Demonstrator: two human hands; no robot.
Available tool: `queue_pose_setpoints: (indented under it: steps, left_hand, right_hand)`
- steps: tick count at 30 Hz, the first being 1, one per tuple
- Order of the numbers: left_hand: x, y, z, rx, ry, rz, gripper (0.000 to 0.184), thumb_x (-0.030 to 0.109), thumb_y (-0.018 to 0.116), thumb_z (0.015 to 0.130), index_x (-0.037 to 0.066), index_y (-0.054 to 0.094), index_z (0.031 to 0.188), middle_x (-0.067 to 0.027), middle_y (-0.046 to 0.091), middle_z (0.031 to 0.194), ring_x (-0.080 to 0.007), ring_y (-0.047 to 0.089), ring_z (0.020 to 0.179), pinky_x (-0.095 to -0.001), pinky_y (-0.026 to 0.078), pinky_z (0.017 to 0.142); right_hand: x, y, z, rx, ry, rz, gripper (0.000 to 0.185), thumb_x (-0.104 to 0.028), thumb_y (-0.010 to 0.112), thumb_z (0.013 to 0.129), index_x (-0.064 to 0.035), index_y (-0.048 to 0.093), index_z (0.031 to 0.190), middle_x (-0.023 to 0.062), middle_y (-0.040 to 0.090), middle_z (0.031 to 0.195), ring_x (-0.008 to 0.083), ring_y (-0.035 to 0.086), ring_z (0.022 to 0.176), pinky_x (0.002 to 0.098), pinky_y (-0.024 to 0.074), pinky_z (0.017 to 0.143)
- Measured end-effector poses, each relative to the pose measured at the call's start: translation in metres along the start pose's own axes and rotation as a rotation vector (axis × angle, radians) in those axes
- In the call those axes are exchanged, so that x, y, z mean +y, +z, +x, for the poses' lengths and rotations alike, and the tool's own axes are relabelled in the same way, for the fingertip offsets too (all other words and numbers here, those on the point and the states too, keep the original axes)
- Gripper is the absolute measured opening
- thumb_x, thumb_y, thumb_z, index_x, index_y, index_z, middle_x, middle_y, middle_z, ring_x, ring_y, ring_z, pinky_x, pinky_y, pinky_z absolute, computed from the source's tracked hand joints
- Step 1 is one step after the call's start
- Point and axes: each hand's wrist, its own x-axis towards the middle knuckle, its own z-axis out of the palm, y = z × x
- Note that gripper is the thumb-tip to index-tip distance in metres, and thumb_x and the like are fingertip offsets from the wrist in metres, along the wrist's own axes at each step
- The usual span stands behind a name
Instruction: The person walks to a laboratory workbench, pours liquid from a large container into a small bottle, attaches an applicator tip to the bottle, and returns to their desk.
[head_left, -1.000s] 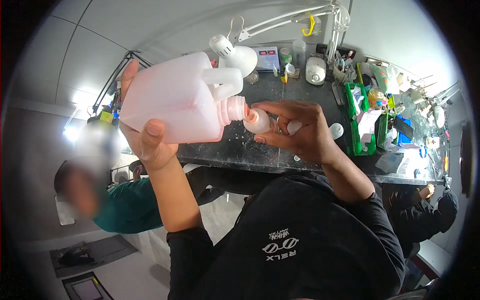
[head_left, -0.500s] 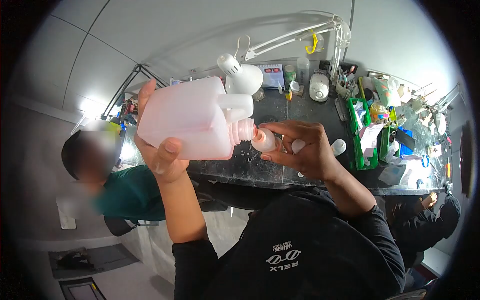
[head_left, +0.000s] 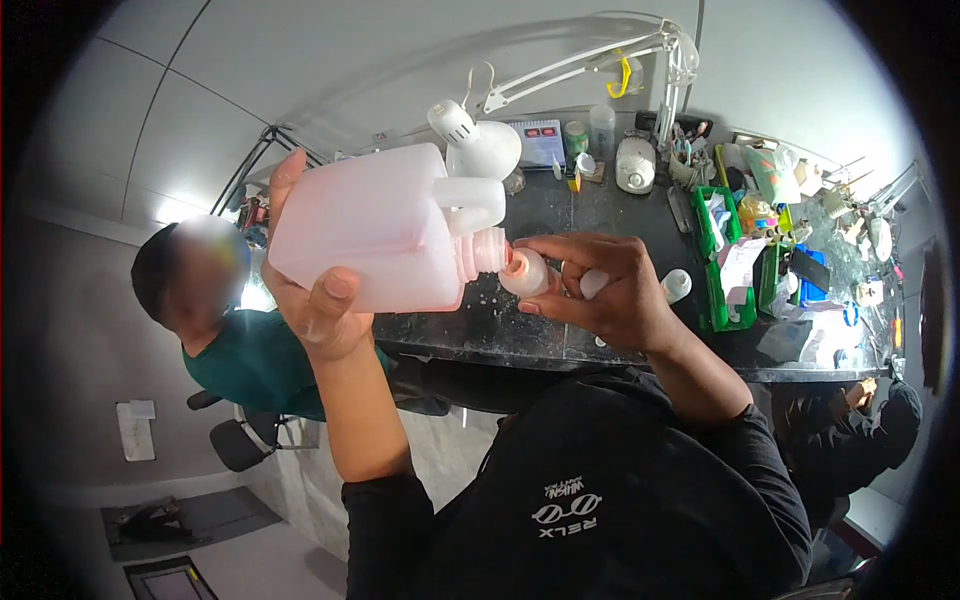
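My left hand (head_left: 330,312) is wrapped round a large translucent plastic jug (head_left: 360,230) with a pinkish tint, tipped onto its side. The jug's threaded mouth points right and meets the open neck of a small white bottle (head_left: 527,275), with a bit of red at the join. Between the thumb and fingers of my right hand (head_left: 615,290) the small bottle is gripped, tilted toward the jug. A small white cap-like piece (head_left: 594,284) also sits among the right fingers. Whether liquid is flowing cannot be made out.
Beyond the jug stands a white desk lamp (head_left: 482,148) on the black table (head_left: 460,340). Right of my right hand is a small white container (head_left: 676,286), then green trays (head_left: 735,312) with papers and tools. A person in green (head_left: 250,360) sits left; another in black (head_left: 850,435) is at right.
The jug and small bottle stay mouth to mouth, almost unmoved in my hands. The view has shifted slightly, and the person at left has shifted, showing more of the chair behind.
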Motion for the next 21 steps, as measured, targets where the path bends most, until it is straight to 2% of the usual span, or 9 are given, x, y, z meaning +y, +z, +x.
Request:
queue_pose_setpoints:
  steps: [4,14,21]
  left_hand:
    - [0.0018,0.0029,-0.0004,0.018,-0.011,0.007,0.111,0.041,0.091,0.061,-0.010,0.039,0.144,-0.0128,0.064,0.114,-0.0234,0.065,0.106,-0.0368,0.052,0.097]
    - [0.0030,0.0076,0.0001,0.046,-0.027,0.002,0.111,0.040,0.091,0.058,-0.010,0.040,0.143,-0.0133,0.064,0.112,-0.0247,0.065,0.106,-0.0381,0.052,0.097]
    - [0.0041,0.0087,-0.0007,0.051,-0.018,-0.005,0.112,0.039,0.091,0.057,-0.010,0.040,0.143,-0.0138,0.063,0.112,-0.0251,0.065,0.105,-0.0382,0.052,0.097]
  right_hand:
    - [0.0050,-0.0002,0.0002,0.002,-0.043,-0.015,0.056,-0.014,0.090,0.071,-0.0054,0.070,0.123,-0.0006,0.052,0.061,0.0059,0.049,0.059,0.0264,0.0403,0.059]
    - [0.0027,0.0000,-0.0012,0.012,0.004,0.049,0.057,-0.013,0.090,0.070,-0.0045,0.070,0.124,-0.0018,0.049,0.059,0.0057,0.046,0.060,0.0269,0.0378,0.058]
    - [0.0032,-0.0002,-0.0022,0.015,-0.007,0.054,0.056,-0.011,0.091,0.071,-0.0039,0.070,0.123,-0.0017,0.054,0.064,0.0040,0.042,0.059,0.0247,0.0348,0.055]
